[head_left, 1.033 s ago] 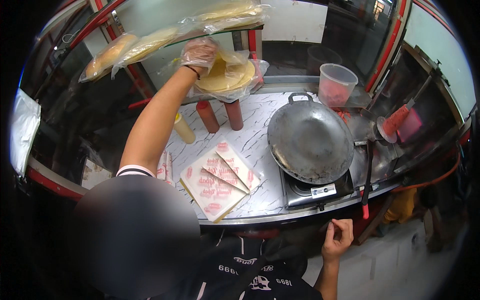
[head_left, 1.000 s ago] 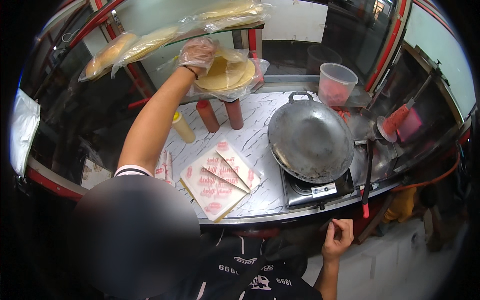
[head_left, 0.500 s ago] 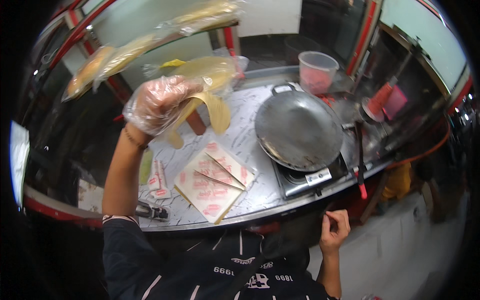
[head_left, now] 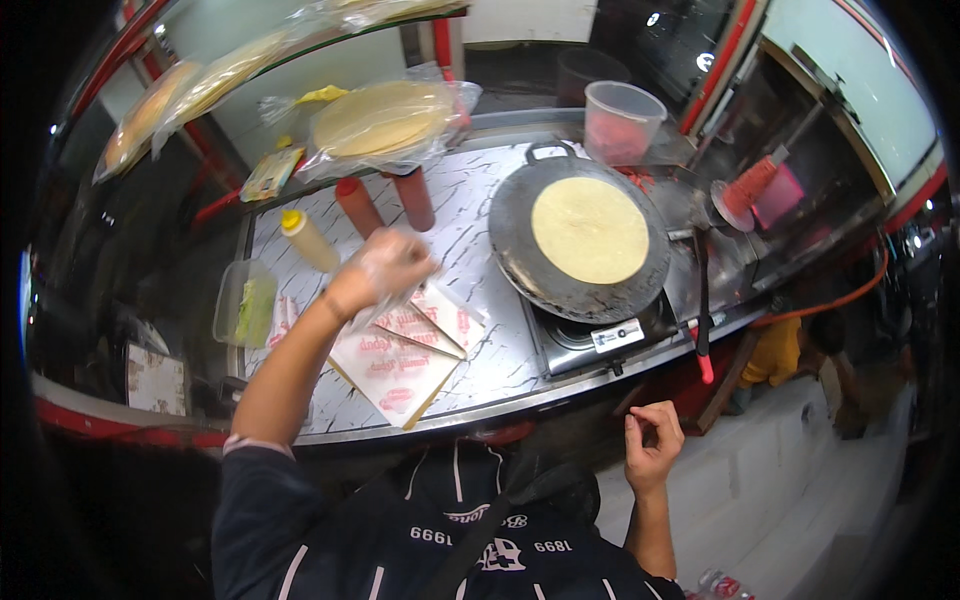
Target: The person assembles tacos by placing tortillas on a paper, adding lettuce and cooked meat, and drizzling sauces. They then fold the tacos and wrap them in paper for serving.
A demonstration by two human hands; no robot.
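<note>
A round flatbread [head_left: 590, 230] lies flat on the dark, shallow pan [head_left: 510, 265], which sits on a gas stove [head_left: 560, 350]. My left hand [head_left: 385, 268], in a clear plastic glove, hovers over the printed wrapping paper [head_left: 395, 385]. Motion blurs its fingers, so whether they are closed is unclear. Just below it, metal tongs [head_left: 440, 335] rest spread on the paper. My bare right hand [head_left: 655, 442] hangs in front of the counter, fingers curled and thumb drawn in, with nothing seen in it.
Behind my left hand stand two red sauce bottles [head_left: 360, 208] and a yellow-capped bottle [head_left: 310, 240]. More flatbreads in plastic [head_left: 385, 120] sit above them. A green-filled tub [head_left: 255, 305] is at left. Right of the pan are a clear bucket [head_left: 625, 125], a meat spit [head_left: 748, 188] and a red-tipped handle [head_left: 704, 340].
The flatbread has gone from my left hand onto the pan. My left hand has come down and right, over the paper. My right hand has hardly moved.
</note>
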